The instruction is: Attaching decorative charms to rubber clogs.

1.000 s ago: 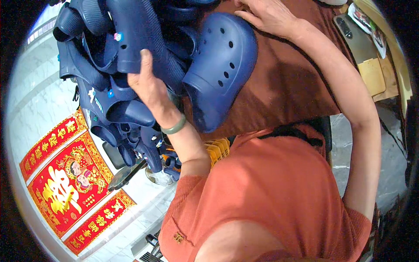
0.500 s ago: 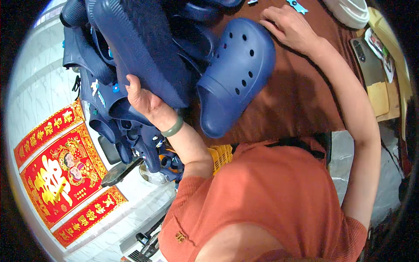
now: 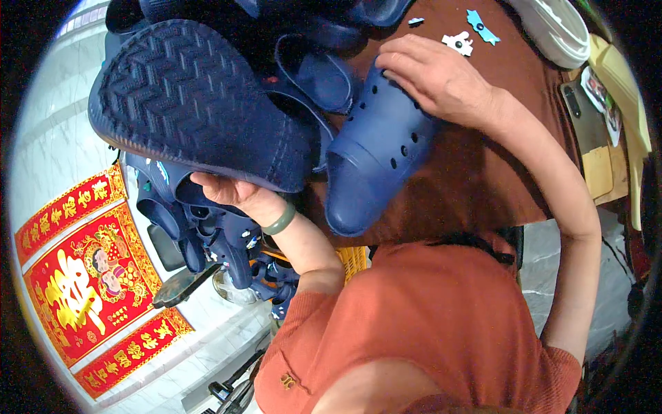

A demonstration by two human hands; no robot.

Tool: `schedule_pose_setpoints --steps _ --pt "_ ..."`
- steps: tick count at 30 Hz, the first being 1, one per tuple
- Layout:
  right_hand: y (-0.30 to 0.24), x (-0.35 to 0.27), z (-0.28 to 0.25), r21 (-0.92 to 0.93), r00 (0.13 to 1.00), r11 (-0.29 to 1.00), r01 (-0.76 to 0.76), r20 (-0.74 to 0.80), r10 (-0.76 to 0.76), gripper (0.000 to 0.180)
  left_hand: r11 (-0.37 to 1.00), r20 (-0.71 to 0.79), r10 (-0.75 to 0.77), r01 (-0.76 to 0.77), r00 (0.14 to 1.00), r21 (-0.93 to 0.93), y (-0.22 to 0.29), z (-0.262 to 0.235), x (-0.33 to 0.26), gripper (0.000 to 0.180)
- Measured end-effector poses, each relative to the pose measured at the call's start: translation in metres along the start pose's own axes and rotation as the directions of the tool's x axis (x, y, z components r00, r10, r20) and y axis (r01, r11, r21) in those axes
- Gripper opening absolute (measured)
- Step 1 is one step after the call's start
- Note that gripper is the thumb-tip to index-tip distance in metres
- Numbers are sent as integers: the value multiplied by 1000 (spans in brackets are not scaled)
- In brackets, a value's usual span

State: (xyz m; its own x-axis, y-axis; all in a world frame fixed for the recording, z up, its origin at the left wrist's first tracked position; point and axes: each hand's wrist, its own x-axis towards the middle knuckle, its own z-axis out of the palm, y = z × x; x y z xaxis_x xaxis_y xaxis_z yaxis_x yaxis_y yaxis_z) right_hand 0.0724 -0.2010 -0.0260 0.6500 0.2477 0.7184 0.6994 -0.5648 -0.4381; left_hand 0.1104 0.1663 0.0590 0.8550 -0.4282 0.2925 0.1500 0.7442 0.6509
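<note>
Cloth (image 3: 476, 196) in brown covers the table (image 3: 441, 214), and I see its near edge running just ahead of the orange top (image 3: 420, 310) my operator's-eye view looks down on. By the far edge lie a white charm (image 3: 455, 46) and a blue charm (image 3: 480, 27), with a white thing (image 3: 552, 31) at the far right corner; I cannot make out what it is. Along the right edge I find a phone (image 3: 571, 102) and a pale yellow pad (image 3: 597, 171). Grey marbled floor (image 3: 552, 276) shows below that side. Past the left edge hang more clogs (image 3: 231, 245) in dark blue, a yellow basket (image 3: 354, 261) peeks out below the near edge, and a red and gold poster (image 3: 93, 279) sits against pale marbled tile.

My left arm bends up from the lower edge of the view, a green bracelet (image 3: 279, 219) at the wrist. The left hand (image 3: 241, 193) holds an upturned clog (image 3: 186, 103) at the table's left side, its ridged sole toward me; most of the fingers are hidden behind it. My right arm bows wide around the right side, and the right hand (image 3: 441, 81) comes in palm down, fingers close together and bent over the toe of the holed clog (image 3: 372, 172); I cannot tell whether they grip it. That clog slants, heel toward the near edge.
</note>
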Motion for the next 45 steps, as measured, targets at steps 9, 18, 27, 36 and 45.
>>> schedule_pose_setpoints --steps 9,18,27,36,45 --pt "-3 72 65 -274 949 910 310 149 -278 25 965 -26 262 -262 965 -18 -21 9 -18 65" --pt "-2 90 78 -205 692 918 341 715 -98 28 -906 318 91 211 944 -368 -29 2 -39 75" --pt "-9 178 128 -246 538 956 161 834 124 25 -962 141 260 245 955 118 -74 44 -95 69" --pt "15 228 227 -243 555 968 -60 798 234 32 -747 -74 369 344 926 569 -69 -2 -47 64" --pt "8 216 256 -86 751 995 49 660 20 37 -342 -252 316 358 915 869 -79 12 -59 58"
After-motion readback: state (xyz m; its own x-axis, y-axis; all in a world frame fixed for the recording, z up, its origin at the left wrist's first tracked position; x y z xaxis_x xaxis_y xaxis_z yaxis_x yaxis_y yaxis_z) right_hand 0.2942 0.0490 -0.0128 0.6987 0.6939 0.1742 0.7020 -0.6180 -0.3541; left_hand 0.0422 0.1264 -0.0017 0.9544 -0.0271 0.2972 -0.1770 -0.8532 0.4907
